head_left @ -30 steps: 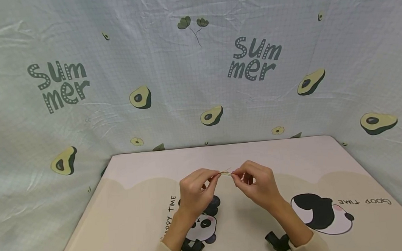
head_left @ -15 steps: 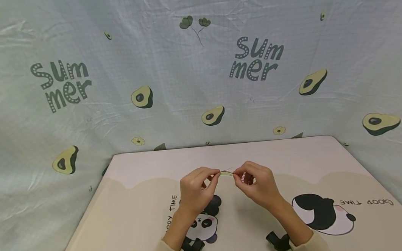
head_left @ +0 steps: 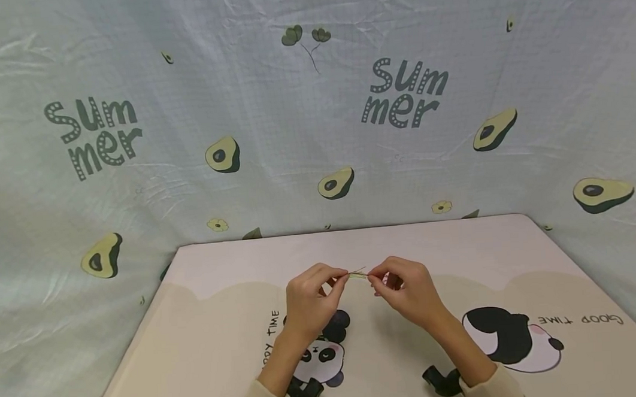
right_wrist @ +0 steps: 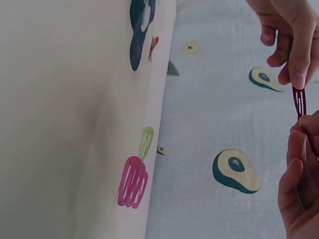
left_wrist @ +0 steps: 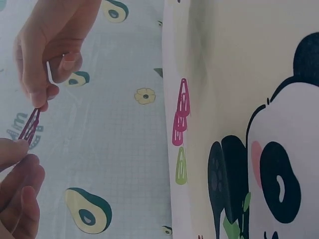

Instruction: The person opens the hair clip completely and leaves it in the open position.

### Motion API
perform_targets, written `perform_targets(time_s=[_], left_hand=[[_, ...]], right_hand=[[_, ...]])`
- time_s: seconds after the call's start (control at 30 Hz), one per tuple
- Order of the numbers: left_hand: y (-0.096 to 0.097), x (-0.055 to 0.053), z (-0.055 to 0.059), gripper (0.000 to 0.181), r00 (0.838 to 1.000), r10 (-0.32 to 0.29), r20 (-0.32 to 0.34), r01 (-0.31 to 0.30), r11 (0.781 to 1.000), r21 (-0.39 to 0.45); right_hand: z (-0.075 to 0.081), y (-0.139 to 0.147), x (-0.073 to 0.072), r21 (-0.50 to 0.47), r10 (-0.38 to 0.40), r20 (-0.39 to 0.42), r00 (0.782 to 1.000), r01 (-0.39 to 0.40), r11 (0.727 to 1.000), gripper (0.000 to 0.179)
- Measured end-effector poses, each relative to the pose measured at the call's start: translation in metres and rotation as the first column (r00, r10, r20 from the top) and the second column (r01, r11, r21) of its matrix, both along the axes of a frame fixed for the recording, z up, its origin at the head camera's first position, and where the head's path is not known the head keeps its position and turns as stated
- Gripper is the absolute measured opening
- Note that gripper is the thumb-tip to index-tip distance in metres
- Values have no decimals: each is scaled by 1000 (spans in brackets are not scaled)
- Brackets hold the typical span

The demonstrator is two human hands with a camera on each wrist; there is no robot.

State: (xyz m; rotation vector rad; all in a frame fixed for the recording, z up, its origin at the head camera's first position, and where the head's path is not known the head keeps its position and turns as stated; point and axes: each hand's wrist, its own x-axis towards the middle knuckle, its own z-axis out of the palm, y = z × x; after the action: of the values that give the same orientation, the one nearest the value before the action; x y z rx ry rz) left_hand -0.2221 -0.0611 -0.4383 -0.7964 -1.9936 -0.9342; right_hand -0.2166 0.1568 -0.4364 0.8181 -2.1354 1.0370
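Observation:
A dark magenta snap hair clip (left_wrist: 31, 125) spans the gap between the fingertips of both hands, held up over the far part of the table. My left hand (head_left: 314, 300) pinches one end between thumb and index finger. At the other end, my right hand (head_left: 406, 293) pinches it the same way. In the right wrist view the clip (right_wrist: 299, 102) shows its narrow slotted frame. Beyond the hands, near the table's far edge, several pink hair clips (left_wrist: 181, 112) lie overlapping, with a light green hair clip (left_wrist: 181, 167) beside them.
The table (head_left: 223, 341) has a cream cover printed with pandas and lettering. A small red piece (right_wrist: 153, 49) lies near its far edge. Behind it hangs a pale avocado-print curtain (head_left: 270, 105). Black wrist-worn devices (head_left: 305, 394) show under both wrists.
Both hands keep their pinch on the hair clip at nearly the same place. Only slight shifts of the right hand and of the head view show.

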Motion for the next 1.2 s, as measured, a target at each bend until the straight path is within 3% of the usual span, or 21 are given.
perform_targets(time_s=[0.33, 0.57, 0.67, 0.83, 0.93, 1.2], left_hand=[[-1, -5, -6, 4, 988, -13, 157, 12, 1000, 6], [0, -24, -14, 5, 957, -29, 290, 28, 1000, 10], [2, -34, -16, 4, 935, -17, 354, 21, 1000, -8], [6, -47, -21, 5, 870, 43, 491, -2, 996, -84], [7, -53, -26, 5, 838, 82, 539, -6, 990, -142], [12, -58, -35, 6, 795, 176, 580, 0, 957, -290]], right_hand=[[-4, 1, -4, 39, -58, 138, 989, 53, 998, 7], [-3, 0, -17, 150, -140, 176, 974, 114, 982, 6], [-4, -1, -26, 230, -188, 209, 960, 139, 963, 4], [-10, -1, -39, 336, -256, 323, 911, 142, 931, 4], [-14, -2, -45, 379, -278, 391, 877, 122, 917, 6], [-22, -6, -57, 491, -349, 462, 815, 93, 866, 9]])
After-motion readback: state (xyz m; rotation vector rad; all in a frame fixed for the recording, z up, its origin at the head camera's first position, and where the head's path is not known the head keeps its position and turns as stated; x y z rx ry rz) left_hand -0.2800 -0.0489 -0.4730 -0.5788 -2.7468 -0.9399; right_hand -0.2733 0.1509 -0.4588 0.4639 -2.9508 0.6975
